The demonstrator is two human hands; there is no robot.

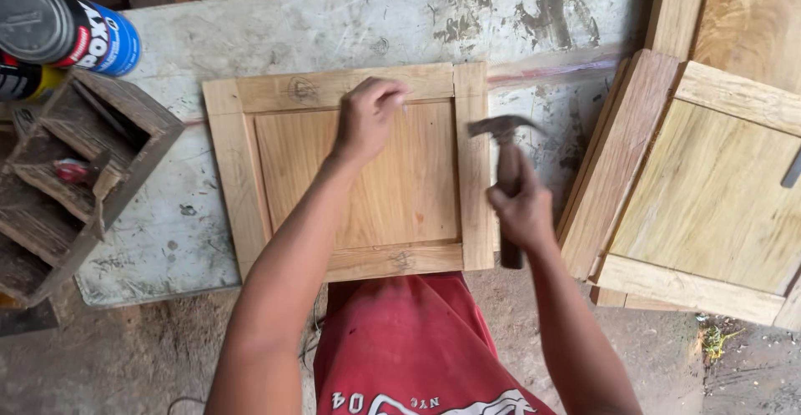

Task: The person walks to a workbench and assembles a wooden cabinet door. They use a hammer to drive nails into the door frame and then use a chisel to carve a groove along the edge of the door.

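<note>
Worn white bench [334, 31] (paint flaking) under door panel [359, 173]; dirt floor [651, 340].

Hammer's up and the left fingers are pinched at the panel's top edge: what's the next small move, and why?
Probably a short, light tap: the hammer in the right hand hangs raised beside the left hand, whose fingertips pinch something too small to see on the wooden door panel.

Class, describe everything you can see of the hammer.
The hammer has a dark metal head, motion-blurred, and a dark handle. The right hand grips the handle, holding it raised, head up, above the right rail of the wooden panel door. Handle end pokes out below the fist.
</note>
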